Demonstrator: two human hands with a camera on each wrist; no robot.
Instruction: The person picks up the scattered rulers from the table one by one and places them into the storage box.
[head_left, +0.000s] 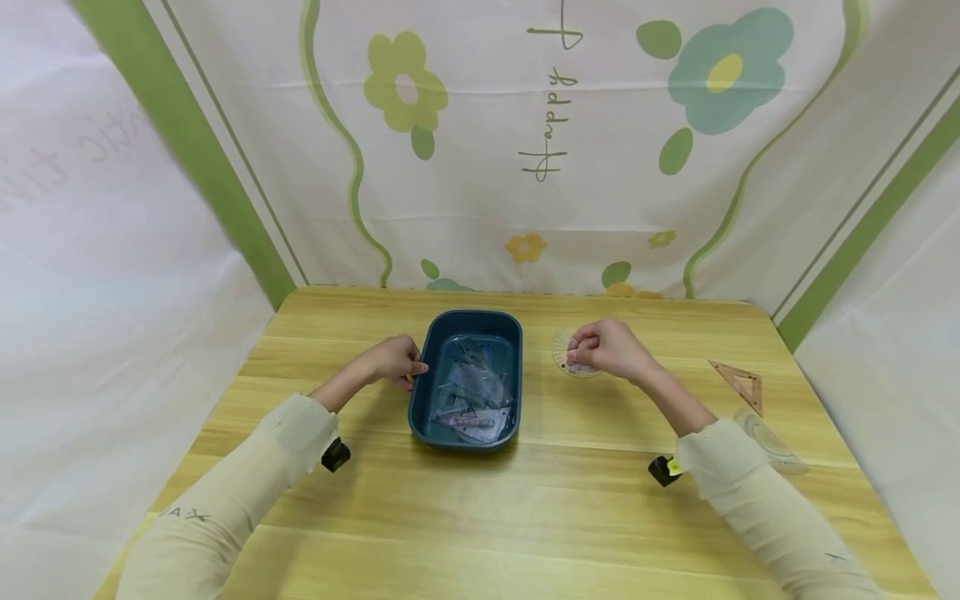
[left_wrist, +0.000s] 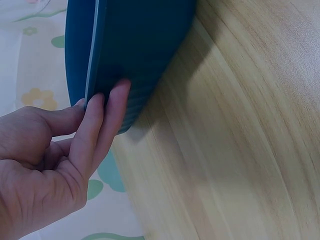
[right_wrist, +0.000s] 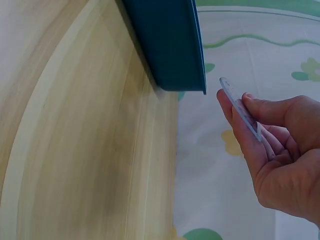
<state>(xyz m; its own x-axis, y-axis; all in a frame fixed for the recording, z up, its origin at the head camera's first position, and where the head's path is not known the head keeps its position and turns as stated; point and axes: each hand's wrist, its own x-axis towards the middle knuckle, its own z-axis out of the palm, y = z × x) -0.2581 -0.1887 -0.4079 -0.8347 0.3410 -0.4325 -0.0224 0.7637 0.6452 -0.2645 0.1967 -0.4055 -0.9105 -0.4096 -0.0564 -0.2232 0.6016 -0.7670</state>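
Observation:
A dark blue plastic bin [head_left: 465, 442] stands on the table, with several clear rulers and set squares [head_left: 472, 387] lying in it. My left hand [head_left: 393, 360] grips the bin's left rim, thumb at the rim and fingers against the outer wall, as the left wrist view shows. To the right of the bin, my right hand [head_left: 611, 348] pinches a clear protractor [head_left: 560, 348] between thumb and fingers. In the right wrist view the protractor [right_wrist: 235, 102] is seen nearly edge-on, apart from the bin [right_wrist: 170, 45]. My fingers cover part of it.
On the right of the wooden table [head_left: 510, 525] lie a brownish set square [head_left: 742, 385] and a clear protractor-like piece [head_left: 768, 437], partly behind my right sleeve. A flowered white cloth [head_left: 465, 183] hangs behind the table's far edge. Small black blocks [head_left: 336, 455] show near both wrists.

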